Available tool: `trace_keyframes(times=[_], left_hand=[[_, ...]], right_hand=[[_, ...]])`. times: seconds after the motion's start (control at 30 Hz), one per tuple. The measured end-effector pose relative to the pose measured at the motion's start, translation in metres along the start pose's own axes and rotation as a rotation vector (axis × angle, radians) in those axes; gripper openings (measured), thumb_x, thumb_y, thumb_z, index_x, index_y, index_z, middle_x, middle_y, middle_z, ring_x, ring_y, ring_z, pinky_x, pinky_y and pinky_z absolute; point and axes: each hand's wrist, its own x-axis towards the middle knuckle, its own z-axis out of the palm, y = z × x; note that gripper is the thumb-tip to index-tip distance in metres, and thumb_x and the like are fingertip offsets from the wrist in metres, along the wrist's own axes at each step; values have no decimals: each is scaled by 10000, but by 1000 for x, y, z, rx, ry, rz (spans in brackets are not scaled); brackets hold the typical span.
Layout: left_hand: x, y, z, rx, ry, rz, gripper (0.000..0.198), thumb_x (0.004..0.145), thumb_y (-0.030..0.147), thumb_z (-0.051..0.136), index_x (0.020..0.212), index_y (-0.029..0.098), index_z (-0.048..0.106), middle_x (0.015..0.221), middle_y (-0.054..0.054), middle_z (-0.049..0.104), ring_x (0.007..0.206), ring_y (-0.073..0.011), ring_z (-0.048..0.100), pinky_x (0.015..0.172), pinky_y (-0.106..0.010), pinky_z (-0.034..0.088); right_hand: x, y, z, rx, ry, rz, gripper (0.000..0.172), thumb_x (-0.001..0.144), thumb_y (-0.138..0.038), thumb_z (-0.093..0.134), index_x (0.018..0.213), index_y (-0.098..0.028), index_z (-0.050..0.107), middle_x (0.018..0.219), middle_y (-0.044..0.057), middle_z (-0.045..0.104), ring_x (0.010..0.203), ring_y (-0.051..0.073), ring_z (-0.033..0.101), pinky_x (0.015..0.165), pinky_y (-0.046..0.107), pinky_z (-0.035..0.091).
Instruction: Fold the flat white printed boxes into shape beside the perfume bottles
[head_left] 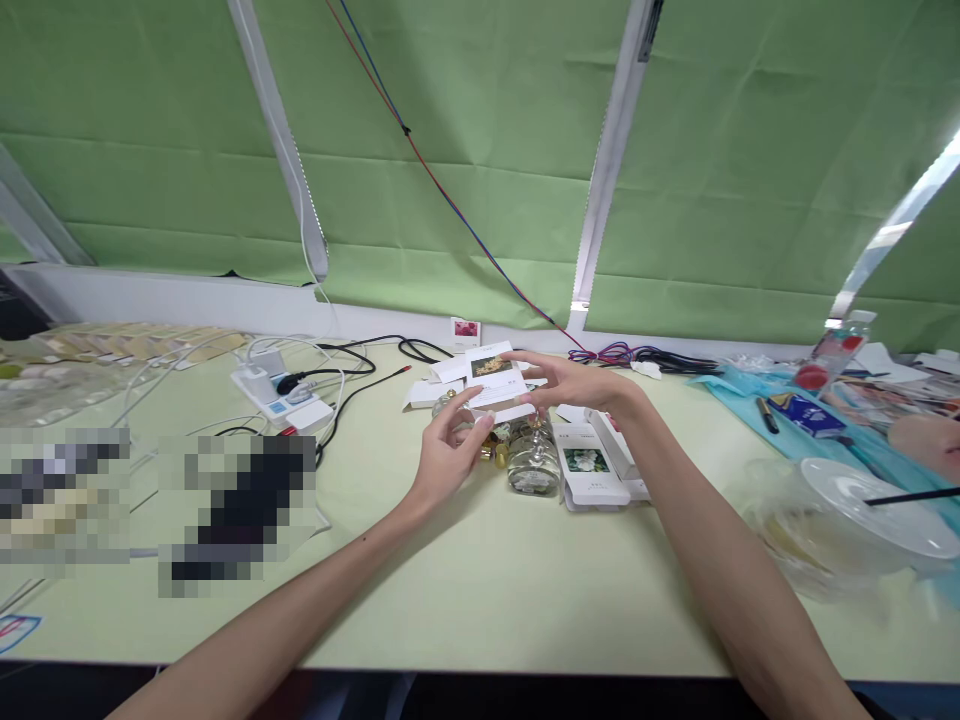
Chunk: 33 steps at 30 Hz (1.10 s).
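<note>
A small white box (491, 365) with a yellow flower picture is held up between my two hands over the middle of the table. My left hand (446, 455) grips its lower left edge with thumb and fingers. On the upper right side, my right hand (574, 382) closes its fingers on the same box. Just below stands a clear glass bottle (534, 468), with gold-coloured caps (495, 455) beside it. Another white box (592, 468), showing a white flower, lies to the right of the bottle. More glass is partly hidden behind my hands.
A small box with a pink picture (466, 331) stands at the back. Left are a power strip (289, 400) and tangled cables. At right sit a lidded plastic cup (840, 520) with a black straw, a blue packet (806, 413) and a marker (766, 415).
</note>
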Motion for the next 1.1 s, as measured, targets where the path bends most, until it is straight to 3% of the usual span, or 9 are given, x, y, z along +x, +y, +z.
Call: trace_keyframes(times=[0.17,0.33,0.5,0.67,0.83,1.03,1.1], left_hand=[[1,0,-1,-7,-15,19,749,789,561,803,1380,157,583,706,43,579,425,-49,415,394,-203,359],[0,1,-1,-14,-8,18,748,780,570,809,1366,156,596,682,47,571,417,-53,409,388,-206,350],[0,3,-2,-10,-2,19,724,784,567,808,1352,163,613,668,50,561,420,-56,416,393,-207,349],[0,2,-2,-4,1,29,710,783,552,811,1341,156,621,683,50,551,423,-55,417,406,-213,355],[0,0,-3,11,-8,27,679,804,536,797,1356,183,618,735,45,541,444,-50,431,433,-214,379],[0,-3,-5,31,-23,34,680,801,495,819,1376,197,614,771,46,509,476,-39,436,535,-229,447],[0,-3,-6,35,-28,40,675,800,485,822,1377,203,612,795,40,506,486,-36,439,535,-226,443]], right_hand=[[-2,-1,0,27,3,41,882,898,-533,751,1634,-358,298,1620,113,418,1417,320,508,898,382,641],[-4,-4,2,-5,-9,28,953,851,-492,813,1638,-376,287,1718,67,255,1575,359,270,1001,437,608],[-4,-6,4,-39,-18,10,1078,763,-369,890,1644,-388,269,1739,70,206,1510,359,403,1171,545,457],[-1,-5,5,-79,7,-7,1051,756,-372,887,1639,-338,318,1730,73,237,1516,370,389,1225,543,378],[1,-5,5,-67,-10,-2,1027,774,-364,870,1637,-355,311,1747,67,178,1342,339,579,1161,542,464],[-1,-5,6,-35,-15,-42,956,801,-357,855,1613,-381,352,1759,23,130,1497,376,402,1021,463,590],[-1,-5,6,-28,-20,-44,967,800,-359,853,1620,-378,339,1760,27,118,1487,381,414,983,455,613]])
